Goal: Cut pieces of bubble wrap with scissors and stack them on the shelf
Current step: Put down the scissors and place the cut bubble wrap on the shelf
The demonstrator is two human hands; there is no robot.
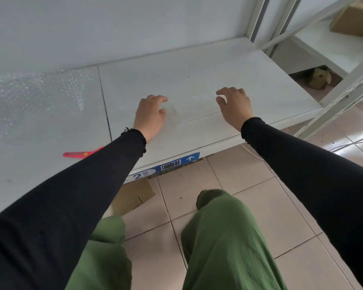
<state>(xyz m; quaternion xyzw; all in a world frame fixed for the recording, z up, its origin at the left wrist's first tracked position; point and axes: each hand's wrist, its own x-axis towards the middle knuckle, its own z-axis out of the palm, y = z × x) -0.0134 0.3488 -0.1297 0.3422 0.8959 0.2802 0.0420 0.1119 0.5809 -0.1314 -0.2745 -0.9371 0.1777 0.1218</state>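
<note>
A person in black long sleeves and green trousers stands at a white metal shelf (197,65) and reaches both arms forward over it. The left hand (150,116) and the right hand (235,106) hover over or rest on the shelf's right panel, side by side with a gap between them. Each hand's grip is loose, fingers spread and curled downward, closed on nothing.

Between and just under the two hands lies a small clear piece of bubble wrap (189,114), flat on the shelf and hard to see against the white surface; its near edge shows as a faint straight line. Whether the fingertips touch it cannot be told for certain.

On the far left of the shelf, well apart from the hands, a larger sheet of bubble wrap (34,97) lies spread out, its bubbles catching the light.

A pair of pink scissors (82,153) with a yellow pivot lies on the shelf near its front edge, just left of the left sleeve, which hides part of them.

A blue and white label (168,166) with a barcode, an arrow and the number 2 is fixed to the shelf's front edge. Below, a flattened cardboard box (132,195) lies on the pale tiled floor (260,206). At far right, more white shelving (344,84) holds cardboard boxes.
</note>
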